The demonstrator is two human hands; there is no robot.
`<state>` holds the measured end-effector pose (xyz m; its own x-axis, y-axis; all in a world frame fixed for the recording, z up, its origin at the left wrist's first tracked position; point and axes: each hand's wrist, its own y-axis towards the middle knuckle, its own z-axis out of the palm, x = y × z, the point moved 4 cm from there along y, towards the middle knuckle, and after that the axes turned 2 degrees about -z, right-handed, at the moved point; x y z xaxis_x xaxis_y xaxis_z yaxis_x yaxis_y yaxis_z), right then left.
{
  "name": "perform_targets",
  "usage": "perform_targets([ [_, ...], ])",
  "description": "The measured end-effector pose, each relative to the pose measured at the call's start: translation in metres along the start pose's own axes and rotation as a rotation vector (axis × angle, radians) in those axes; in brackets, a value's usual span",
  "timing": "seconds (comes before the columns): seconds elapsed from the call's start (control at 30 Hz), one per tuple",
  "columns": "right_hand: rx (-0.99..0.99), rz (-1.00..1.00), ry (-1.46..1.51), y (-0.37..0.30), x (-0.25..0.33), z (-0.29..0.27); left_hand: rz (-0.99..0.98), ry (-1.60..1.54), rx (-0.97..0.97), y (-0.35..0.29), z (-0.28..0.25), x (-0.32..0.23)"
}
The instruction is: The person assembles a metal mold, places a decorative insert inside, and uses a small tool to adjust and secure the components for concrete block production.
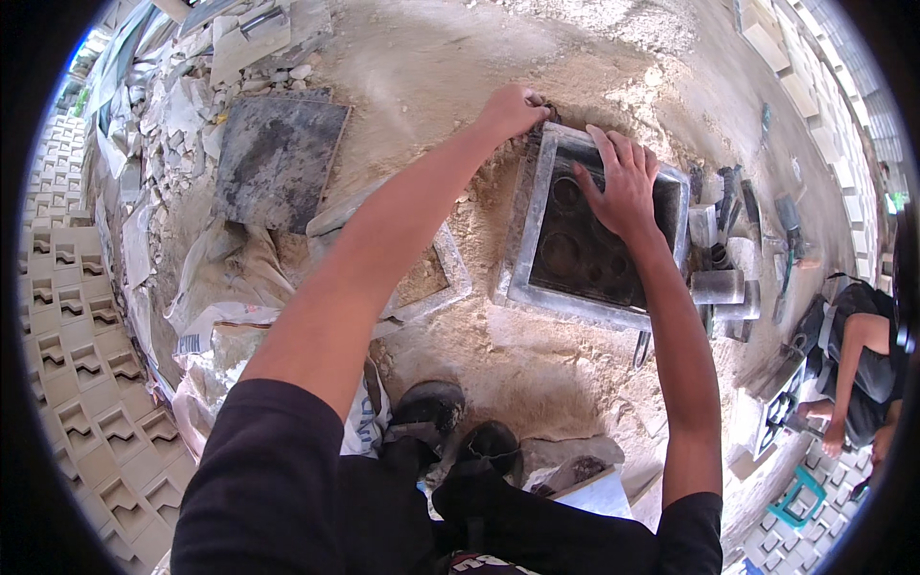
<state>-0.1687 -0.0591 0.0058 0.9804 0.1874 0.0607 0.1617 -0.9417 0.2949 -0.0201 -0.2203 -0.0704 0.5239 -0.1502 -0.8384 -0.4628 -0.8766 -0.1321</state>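
A square metal mould (522, 251) with a thick, dust-caked grey rim and a dark, round-marked inside lies on the sandy ground in front of me. At its far left corner my left hand (515, 112) is closed, fingertips pinched on a small dark piece I cannot make out. Across the far rim lies my right hand (623, 187), fingers stretched out and thumb spread over the dark inside. Part of the far rim is hidden under that hand.
A second pale frame (450, 264) lies left of the mould, near a dark square plate (278, 161) and rubble. Metal cylinders (717, 287) and tools stand at the right. Patterned blocks (91, 383) cover the far left. Another person (858, 355) sits at the right by a teal stool (797, 496).
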Motion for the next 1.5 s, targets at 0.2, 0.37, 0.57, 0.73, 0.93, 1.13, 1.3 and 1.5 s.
perform_targets([
  [0.2,0.009,0.172,0.516,-0.005,-0.032,-0.022,0.001,0.112,-0.141,-0.022,-0.016,-0.009],
  [0.37,-0.182,0.270,0.340,-0.046,-0.054,-0.057,-0.319,-0.088,0.160,-0.029,-0.009,0.024],
  [0.57,-0.209,0.493,0.501,-0.102,-0.069,-0.062,-0.268,-0.156,0.146,-0.048,-0.008,0.021],
  [0.73,-0.064,0.700,0.468,-0.149,-0.084,-0.063,0.010,0.099,-0.046,-0.061,-0.018,-0.022],
  [0.93,-0.250,0.960,0.794,-0.211,-0.105,-0.042,0.726,0.072,-0.121,-0.136,0.005,-0.119],
  [1.13,-0.095,1.002,0.940,-0.265,-0.085,-0.035,0.809,0.411,0.303,-0.214,0.078,-0.151],
  [1.3,0.051,0.983,0.739,-0.287,-0.040,-0.032,0.870,0.603,0.358,-0.225,0.100,-0.132],
  [1.5,0.047,1.065,0.672,-0.282,0.003,-0.050,0.878,0.582,0.407,-0.228,0.104,-0.132],
])
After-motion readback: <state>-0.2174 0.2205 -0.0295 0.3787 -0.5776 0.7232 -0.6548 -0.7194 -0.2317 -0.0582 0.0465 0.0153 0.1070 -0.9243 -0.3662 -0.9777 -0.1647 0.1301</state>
